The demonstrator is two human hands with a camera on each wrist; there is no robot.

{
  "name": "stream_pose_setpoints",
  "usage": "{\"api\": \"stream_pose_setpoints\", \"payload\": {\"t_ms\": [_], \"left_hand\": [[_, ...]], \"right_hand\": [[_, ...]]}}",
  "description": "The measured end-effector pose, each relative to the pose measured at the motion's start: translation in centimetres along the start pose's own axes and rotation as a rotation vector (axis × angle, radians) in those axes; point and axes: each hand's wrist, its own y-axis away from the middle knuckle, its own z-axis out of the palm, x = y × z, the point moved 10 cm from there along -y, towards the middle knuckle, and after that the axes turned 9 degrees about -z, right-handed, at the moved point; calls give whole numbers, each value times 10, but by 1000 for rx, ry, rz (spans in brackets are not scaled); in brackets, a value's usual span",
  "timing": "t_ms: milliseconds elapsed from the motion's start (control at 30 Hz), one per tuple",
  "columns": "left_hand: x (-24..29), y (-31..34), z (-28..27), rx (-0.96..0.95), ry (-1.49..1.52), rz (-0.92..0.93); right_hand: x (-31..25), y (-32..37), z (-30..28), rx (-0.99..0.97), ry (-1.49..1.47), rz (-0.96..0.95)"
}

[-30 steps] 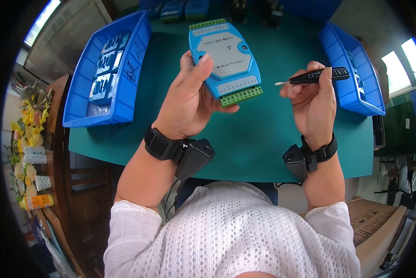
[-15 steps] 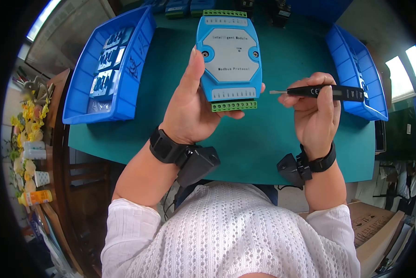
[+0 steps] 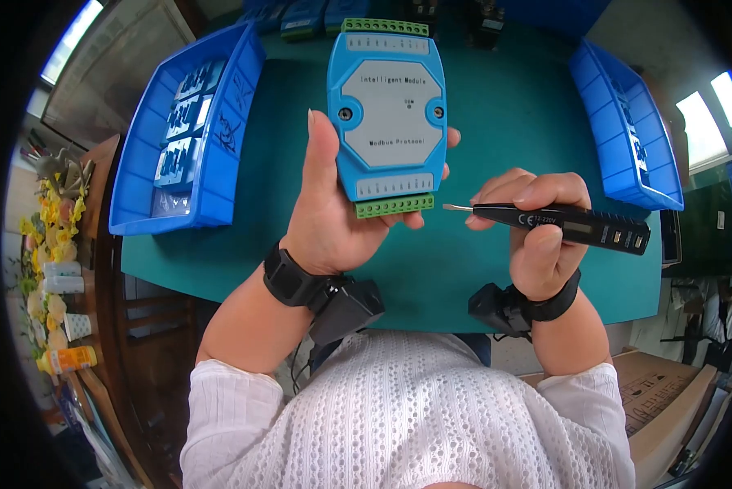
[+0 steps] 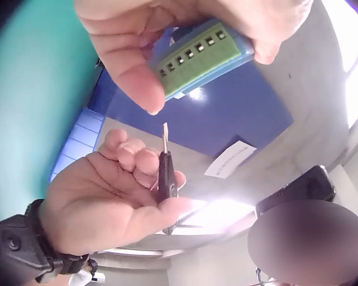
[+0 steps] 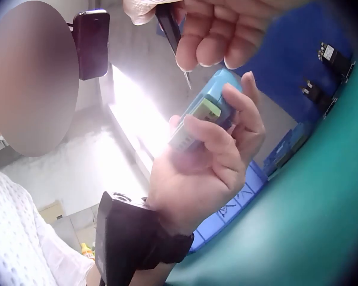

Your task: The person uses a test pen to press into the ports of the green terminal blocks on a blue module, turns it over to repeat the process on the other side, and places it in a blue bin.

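In the head view a blue module (image 3: 392,114) with a grey label and green terminal strips at both ends is held face up in the left hand (image 3: 333,220), thumb along its left edge, fingertips showing past its right edge. The right hand (image 3: 541,236) pinches a black pen-like screwdriver (image 3: 578,226), its metal tip pointing left, a little right of the lower green strip and apart from it. The left wrist view shows the green terminals (image 4: 197,56) and the screwdriver's tip below them. In the right wrist view the module (image 5: 218,89) lies in the curled left fingers.
A blue bin (image 3: 219,155) with several modules stands at the left of the green table (image 3: 496,98), another blue bin (image 3: 627,130) at the right. More blue modules (image 3: 305,18) and black parts (image 3: 487,24) lie at the back.
The module has turned from tilted to nearly upright in the left hand. The right hand has moved down, and the screwdriver now slopes down to the right, its tip near the lower terminals.
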Motion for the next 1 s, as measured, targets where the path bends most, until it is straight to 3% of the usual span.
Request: {"api": "stream_pose_setpoints", "payload": {"t_ms": [233, 467, 1000], "left_hand": [[-7, 3, -4, 4, -40, -27], [-5, 5, -7, 119, -131, -24], [-6, 6, -7, 152, -137, -31]], "right_hand": [[-4, -2, 0, -40, 65, -45], [-3, -1, 2, -44, 58, -4], [4, 3, 5, -52, 112, 61]]}}
